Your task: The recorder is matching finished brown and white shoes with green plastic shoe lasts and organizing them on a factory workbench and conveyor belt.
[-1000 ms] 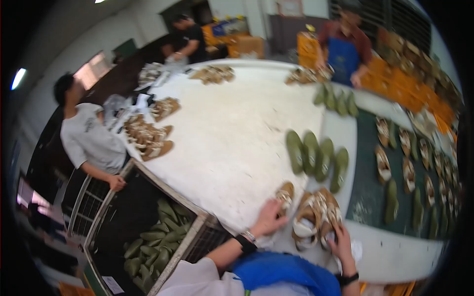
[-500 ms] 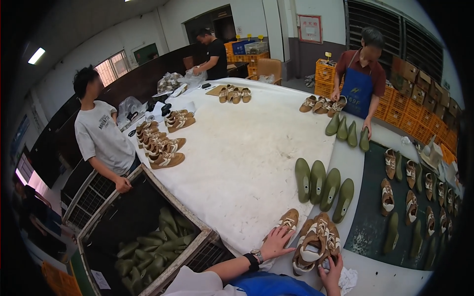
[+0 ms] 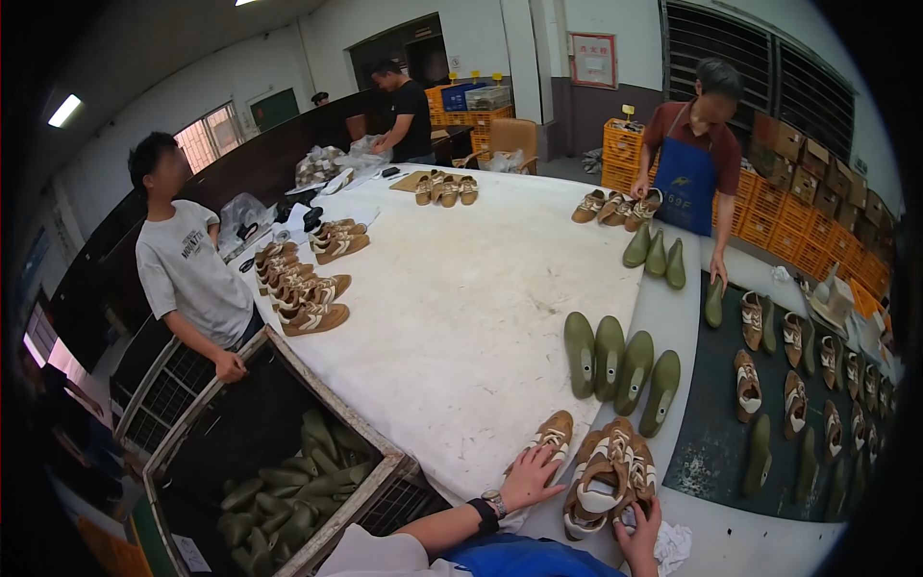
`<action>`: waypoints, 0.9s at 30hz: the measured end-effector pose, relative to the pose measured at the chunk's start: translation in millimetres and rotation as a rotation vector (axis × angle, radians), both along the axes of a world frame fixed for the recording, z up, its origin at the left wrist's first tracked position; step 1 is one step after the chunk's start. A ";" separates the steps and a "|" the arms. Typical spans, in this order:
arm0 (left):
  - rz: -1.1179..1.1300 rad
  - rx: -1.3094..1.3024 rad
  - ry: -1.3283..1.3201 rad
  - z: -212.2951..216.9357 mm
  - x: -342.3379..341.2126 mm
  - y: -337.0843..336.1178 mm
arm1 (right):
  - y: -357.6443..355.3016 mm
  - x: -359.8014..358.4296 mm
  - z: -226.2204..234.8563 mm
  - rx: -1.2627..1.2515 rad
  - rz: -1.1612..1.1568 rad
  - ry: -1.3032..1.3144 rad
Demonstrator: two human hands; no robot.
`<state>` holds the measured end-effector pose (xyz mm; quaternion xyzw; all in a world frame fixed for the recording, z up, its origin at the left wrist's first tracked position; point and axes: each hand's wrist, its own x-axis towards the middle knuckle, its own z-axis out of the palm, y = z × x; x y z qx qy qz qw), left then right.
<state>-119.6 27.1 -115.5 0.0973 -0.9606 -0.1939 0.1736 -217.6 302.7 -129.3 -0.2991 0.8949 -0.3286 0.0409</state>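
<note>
My left hand (image 3: 532, 478) lies with fingers spread over the back part of a brown suede sneaker (image 3: 553, 431) with white stripes, thumb held out to the side. Just right of it, two matching sneakers (image 3: 598, 473) stand close together, toes pointing away from me. My right hand (image 3: 638, 539) has its fingers and thumb at the heel of the rightmost sneaker (image 3: 638, 469), partly covering it. Beyond the sneakers, several green shoe lasts (image 3: 635, 370) lie in a row across the edge of the white table cover (image 3: 461, 317).
A wheeled-cage-like bin (image 3: 389, 466) of green lasts stands at my left, beside a person in white. Across the table, a person in a blue apron handles a last (image 3: 713, 303) at a dark green mat (image 3: 697, 433) bearing sneakers and lasts. Crumpled white paper (image 3: 673, 550) lies near my right hand.
The aproned person's hand has brought a green last from the row over to the green mat's edge. My view has shifted slightly; both my hands stay on the sneakers.
</note>
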 end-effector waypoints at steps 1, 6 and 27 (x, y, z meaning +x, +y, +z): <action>0.003 -0.003 -0.010 0.9 0.3 0.0 | -1.0 0.5 2.2 0.001 -0.003 0.000; 0.003 0.008 -0.032 -0.5 0.7 -2.0 | -2.0 -0.9 -0.6 -0.018 0.009 -0.002; -0.003 -0.003 -0.028 2.7 0.3 -1.1 | 0.5 -3.0 -7.1 -0.013 0.018 0.026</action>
